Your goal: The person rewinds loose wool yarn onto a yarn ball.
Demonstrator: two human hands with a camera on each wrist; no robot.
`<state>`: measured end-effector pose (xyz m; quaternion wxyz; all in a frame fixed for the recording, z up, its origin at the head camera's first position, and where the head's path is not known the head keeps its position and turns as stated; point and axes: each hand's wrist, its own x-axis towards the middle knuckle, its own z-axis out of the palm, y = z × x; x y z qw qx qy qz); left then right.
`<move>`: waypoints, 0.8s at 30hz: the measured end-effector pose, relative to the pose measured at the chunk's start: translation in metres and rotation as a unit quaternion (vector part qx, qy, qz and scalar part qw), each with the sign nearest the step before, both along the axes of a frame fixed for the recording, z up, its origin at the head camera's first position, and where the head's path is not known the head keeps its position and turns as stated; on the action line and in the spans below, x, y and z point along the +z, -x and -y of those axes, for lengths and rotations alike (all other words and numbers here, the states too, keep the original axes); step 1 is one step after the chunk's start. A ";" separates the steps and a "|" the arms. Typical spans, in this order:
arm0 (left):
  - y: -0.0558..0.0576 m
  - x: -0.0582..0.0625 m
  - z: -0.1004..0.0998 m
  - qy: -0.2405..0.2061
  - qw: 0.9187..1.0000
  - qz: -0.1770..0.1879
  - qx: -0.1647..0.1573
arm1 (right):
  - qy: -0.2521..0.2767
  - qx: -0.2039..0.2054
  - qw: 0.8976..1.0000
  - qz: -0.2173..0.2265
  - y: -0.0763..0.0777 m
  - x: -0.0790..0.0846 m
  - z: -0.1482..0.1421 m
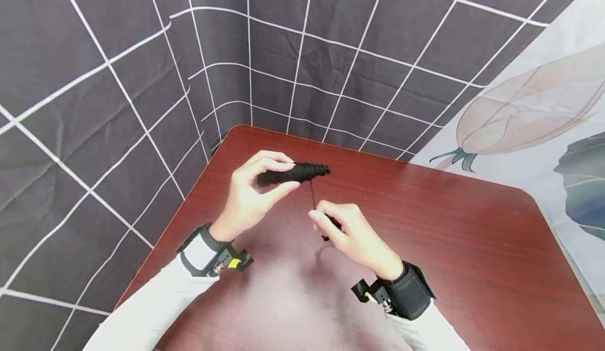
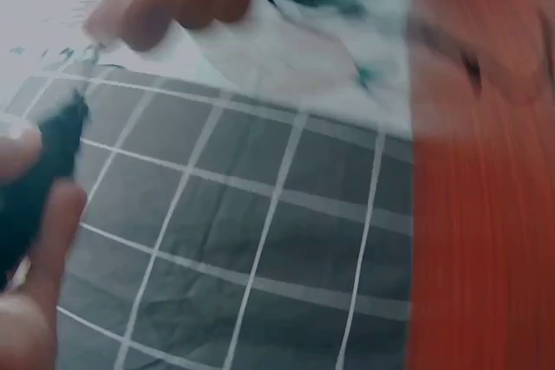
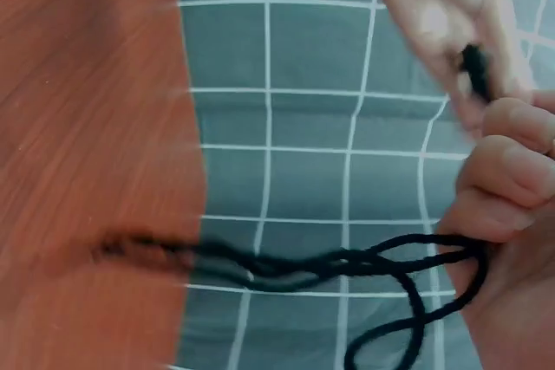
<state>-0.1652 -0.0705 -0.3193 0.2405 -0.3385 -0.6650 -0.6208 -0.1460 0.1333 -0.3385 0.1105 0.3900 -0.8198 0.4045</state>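
My left hand (image 1: 248, 191) holds a bundle of tightly wound black cord (image 1: 304, 172) between thumb and fingers, above the table. The bundle lies roughly level in the head view, its narrow end toward the right. A strand of cord (image 1: 312, 193) runs taut from it down to my right hand (image 1: 353, 234), whose curled fingers grip the cord. Loose loops of cord (image 3: 329, 262) hang from that hand in the right wrist view. The dark tip of the bundle (image 2: 61, 136) shows blurred in the left wrist view.
Below the hands spreads a reddish-brown wooden table (image 1: 449, 246) with rounded corners. A dark grey curtain with white grid lines (image 1: 279, 51) stands behind and to the left. A white floral sheet (image 1: 524, 114) hangs at the right.
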 end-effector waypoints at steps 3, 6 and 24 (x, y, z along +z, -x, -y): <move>0.000 -0.003 0.000 0.080 0.996 -0.027 -0.004 | -0.009 0.007 0.999 -0.048 -0.004 0.015 -0.002; -0.003 -0.006 0.000 0.114 0.985 -0.016 -0.127 | 0.016 -0.010 0.996 -0.088 0.002 0.028 -0.008; -0.006 -0.003 0.004 0.128 0.976 -0.018 -0.173 | 0.040 -0.027 0.992 -0.115 0.004 0.026 -0.006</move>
